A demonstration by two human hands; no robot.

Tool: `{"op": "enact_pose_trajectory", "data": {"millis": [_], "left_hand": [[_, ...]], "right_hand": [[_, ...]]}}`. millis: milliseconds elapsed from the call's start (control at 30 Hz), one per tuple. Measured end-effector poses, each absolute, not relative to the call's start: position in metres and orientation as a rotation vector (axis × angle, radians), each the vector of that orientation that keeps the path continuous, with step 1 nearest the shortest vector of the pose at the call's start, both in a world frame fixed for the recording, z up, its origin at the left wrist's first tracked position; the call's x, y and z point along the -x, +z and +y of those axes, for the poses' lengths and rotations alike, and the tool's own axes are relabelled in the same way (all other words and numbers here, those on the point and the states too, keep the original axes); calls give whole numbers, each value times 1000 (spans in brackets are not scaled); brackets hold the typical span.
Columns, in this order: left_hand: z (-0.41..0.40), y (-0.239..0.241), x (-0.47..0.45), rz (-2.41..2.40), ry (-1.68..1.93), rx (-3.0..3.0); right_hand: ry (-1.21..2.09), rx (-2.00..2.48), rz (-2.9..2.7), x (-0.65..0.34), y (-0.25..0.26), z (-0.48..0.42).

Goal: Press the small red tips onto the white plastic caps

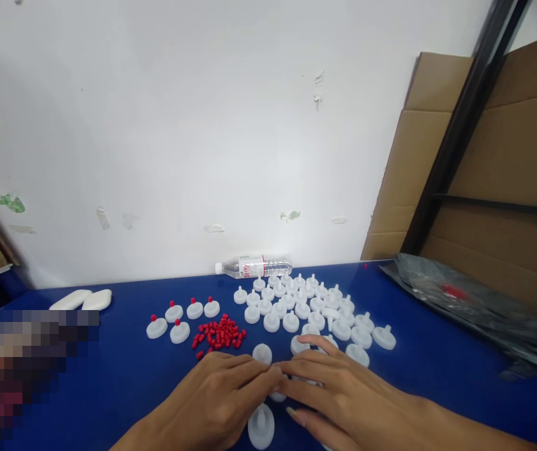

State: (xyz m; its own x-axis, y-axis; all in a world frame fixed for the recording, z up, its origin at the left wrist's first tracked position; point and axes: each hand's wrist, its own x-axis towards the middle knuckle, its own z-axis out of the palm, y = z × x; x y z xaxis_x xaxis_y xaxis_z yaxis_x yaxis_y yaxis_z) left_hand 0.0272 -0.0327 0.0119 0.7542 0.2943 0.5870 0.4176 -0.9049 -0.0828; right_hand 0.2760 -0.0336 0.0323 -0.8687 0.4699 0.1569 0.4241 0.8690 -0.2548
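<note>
My left hand [224, 388] is closed, its thumb and fingers pressed together above the table; whatever they pinch is hidden. Its fingertips meet those of my right hand [338, 382], which has its fingers stretched out and apart over several white caps. One white nozzle cap [261, 427] lies just below the fingertips, and another white cap [262, 354] sits just above them. Part of a further white cap [277, 396] shows under the fingertips. Behind my left hand is a pile of small red tips [221, 333].
Many white nozzle caps [291, 322] stand grouped at the back. Several white caps with red tips [180, 332] stand left. A plastic bottle [254, 266] lies against the wall. Grey plastic bags [475, 310] lie right; two white oval pieces [97, 300] lie far left.
</note>
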Motion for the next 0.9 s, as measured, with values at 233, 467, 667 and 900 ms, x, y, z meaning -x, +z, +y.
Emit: {"op": "enact_pose_trajectory", "data": {"millis": [233, 467, 667, 900], "left_hand": [[-36, 14, -29, -595, -772, 2807], [-34, 10, -28, -658, -718, 2783], [-35, 12, -29, -675, -706, 2778], [-33, 11, -26, -667, -700, 2773]], "right_hand": [[286, 677, -2859, -277, 29, -34], [268, 664, -2817, -277, 26, -33], [287, 660, -2799, -278, 26, -33], [325, 687, -2826, -279, 30, -33]]}}
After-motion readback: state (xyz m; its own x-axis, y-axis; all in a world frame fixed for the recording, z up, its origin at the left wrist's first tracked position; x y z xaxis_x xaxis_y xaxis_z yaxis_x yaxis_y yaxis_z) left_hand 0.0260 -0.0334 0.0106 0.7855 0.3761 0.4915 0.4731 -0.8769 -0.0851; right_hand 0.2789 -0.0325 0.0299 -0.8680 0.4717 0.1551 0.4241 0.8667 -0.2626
